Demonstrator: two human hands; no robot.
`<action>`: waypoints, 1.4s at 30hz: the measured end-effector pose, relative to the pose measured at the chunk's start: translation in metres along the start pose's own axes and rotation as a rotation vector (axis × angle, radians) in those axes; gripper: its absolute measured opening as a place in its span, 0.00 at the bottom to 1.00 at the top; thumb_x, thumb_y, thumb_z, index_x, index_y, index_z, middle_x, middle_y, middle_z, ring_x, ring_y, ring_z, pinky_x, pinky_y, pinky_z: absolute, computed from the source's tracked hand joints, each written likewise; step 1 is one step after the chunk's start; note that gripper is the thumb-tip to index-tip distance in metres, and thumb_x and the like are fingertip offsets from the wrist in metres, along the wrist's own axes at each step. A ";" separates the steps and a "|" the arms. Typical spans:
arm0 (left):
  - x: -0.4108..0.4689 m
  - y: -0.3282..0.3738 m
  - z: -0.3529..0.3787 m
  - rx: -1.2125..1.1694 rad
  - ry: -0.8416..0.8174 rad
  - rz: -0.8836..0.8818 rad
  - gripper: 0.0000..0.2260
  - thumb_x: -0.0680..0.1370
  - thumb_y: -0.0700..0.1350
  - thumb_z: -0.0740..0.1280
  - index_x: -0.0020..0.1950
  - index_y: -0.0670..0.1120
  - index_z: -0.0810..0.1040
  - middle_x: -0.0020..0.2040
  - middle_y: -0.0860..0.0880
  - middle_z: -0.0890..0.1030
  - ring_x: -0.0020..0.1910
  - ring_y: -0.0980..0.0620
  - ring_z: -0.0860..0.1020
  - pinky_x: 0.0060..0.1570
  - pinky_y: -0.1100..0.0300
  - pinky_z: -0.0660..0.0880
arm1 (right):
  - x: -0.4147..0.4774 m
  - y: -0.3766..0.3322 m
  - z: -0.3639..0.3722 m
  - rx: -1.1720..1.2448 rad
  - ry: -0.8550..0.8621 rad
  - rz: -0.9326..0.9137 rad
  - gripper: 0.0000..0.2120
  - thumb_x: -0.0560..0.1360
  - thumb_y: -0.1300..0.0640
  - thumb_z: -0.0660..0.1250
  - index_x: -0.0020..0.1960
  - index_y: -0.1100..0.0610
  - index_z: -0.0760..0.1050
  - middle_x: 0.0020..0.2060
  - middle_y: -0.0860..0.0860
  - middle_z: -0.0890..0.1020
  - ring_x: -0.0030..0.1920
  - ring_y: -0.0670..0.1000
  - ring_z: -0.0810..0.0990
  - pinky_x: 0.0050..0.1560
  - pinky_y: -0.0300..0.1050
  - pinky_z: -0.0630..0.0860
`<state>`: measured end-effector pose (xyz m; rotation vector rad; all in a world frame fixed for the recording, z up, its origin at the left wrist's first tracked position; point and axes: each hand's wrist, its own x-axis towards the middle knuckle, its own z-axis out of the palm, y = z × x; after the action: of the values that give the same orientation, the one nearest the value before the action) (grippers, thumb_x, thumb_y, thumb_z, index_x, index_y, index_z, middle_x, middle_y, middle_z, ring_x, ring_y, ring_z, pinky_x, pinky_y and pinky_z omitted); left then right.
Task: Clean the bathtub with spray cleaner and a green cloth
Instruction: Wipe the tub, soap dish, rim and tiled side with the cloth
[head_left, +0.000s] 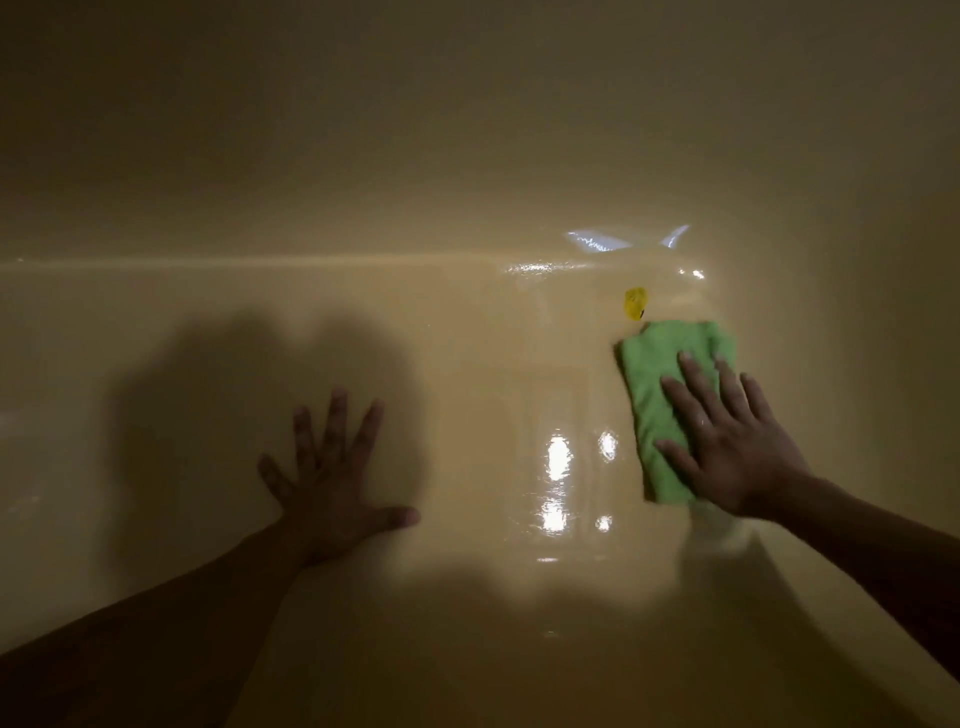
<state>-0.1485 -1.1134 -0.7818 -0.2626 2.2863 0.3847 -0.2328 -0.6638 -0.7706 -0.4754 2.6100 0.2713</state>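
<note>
The cream bathtub (467, 338) fills the whole view, its floor wet and glossy in the middle. A folded green cloth (660, 384) lies flat on the tub floor at the right. My right hand (727, 447) presses down on the cloth with fingers spread, covering its right and lower part. My left hand (332, 483) rests flat on the tub floor at the left, fingers apart, holding nothing. No spray bottle is in view.
A small yellow object (636, 303) lies on the tub floor just beyond the cloth's far edge. The tub wall (467, 130) rises behind, meeting the floor along a pale line. A dark shadow falls around my left hand.
</note>
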 end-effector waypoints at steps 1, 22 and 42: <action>0.001 -0.003 -0.001 0.009 0.005 -0.004 0.61 0.57 0.82 0.66 0.74 0.70 0.25 0.72 0.61 0.17 0.73 0.43 0.19 0.69 0.23 0.39 | 0.016 -0.007 -0.003 0.086 0.022 0.062 0.41 0.79 0.29 0.39 0.84 0.52 0.47 0.82 0.54 0.39 0.81 0.61 0.38 0.80 0.61 0.43; 0.002 -0.060 -0.012 0.004 0.087 -0.030 0.57 0.59 0.85 0.58 0.73 0.70 0.24 0.74 0.62 0.19 0.74 0.45 0.19 0.70 0.23 0.38 | 0.052 -0.245 -0.025 0.124 0.152 -0.504 0.36 0.82 0.34 0.52 0.84 0.46 0.46 0.83 0.52 0.41 0.81 0.62 0.35 0.79 0.66 0.44; -0.028 -0.135 -0.020 -0.067 -0.032 -0.149 0.60 0.56 0.84 0.62 0.72 0.71 0.23 0.71 0.62 0.16 0.73 0.42 0.18 0.67 0.19 0.41 | 0.121 -0.174 -0.056 0.355 0.116 0.192 0.41 0.76 0.28 0.42 0.83 0.46 0.39 0.81 0.51 0.33 0.79 0.63 0.30 0.78 0.68 0.42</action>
<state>-0.1024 -1.2448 -0.7741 -0.4549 2.2088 0.3863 -0.2908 -0.8733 -0.7988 -0.1210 2.7390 -0.1634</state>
